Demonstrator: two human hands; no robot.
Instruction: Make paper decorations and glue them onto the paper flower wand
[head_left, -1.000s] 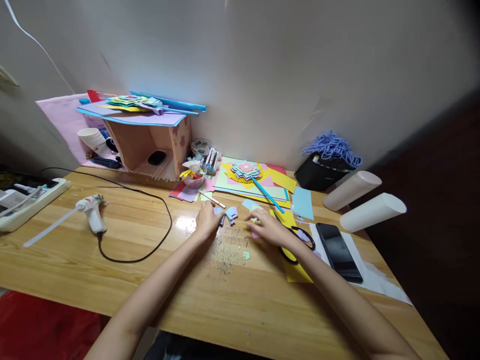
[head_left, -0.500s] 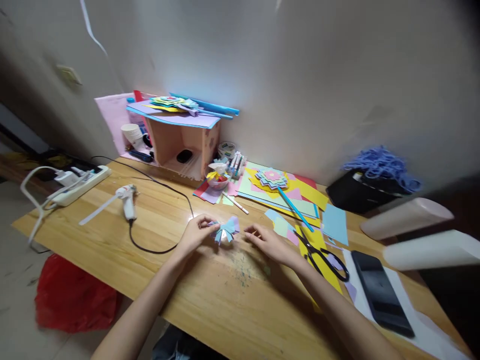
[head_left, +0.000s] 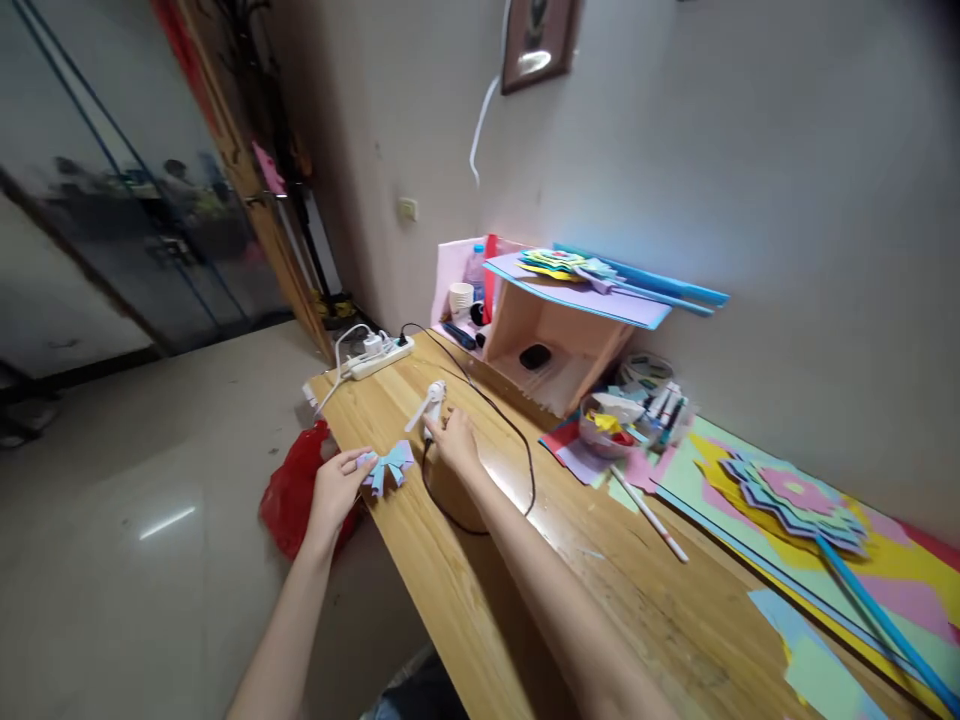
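Note:
Pinched in my left hand (head_left: 339, 490) is a cut-paper piece (head_left: 390, 468) in light blue and purple, with strips fanning out. It is held over the table's left front edge. My right hand (head_left: 456, 442) has its fingers closed around the handle of a white hot glue gun (head_left: 433, 400), partly covering it. A white paper strip (head_left: 417, 412) lies beside the gun's nozzle end. The gun's dark cord (head_left: 450, 518) loops over the wooden table (head_left: 555, 590).
A white power strip (head_left: 382, 357) sits at the table's far left end. Behind stands an open cardboard box (head_left: 562, 345) with a paper flower (head_left: 559, 264) on top. A bowl of scraps (head_left: 606, 428), a white pen (head_left: 651, 515) and a layered flower (head_left: 799, 495) lie rightward. A red bag (head_left: 294, 495) is below.
My view has swung left, bringing the door and floor in. My right hand has moved from near the paper piece to the glue gun. My left hand still holds the paper, now farther left.

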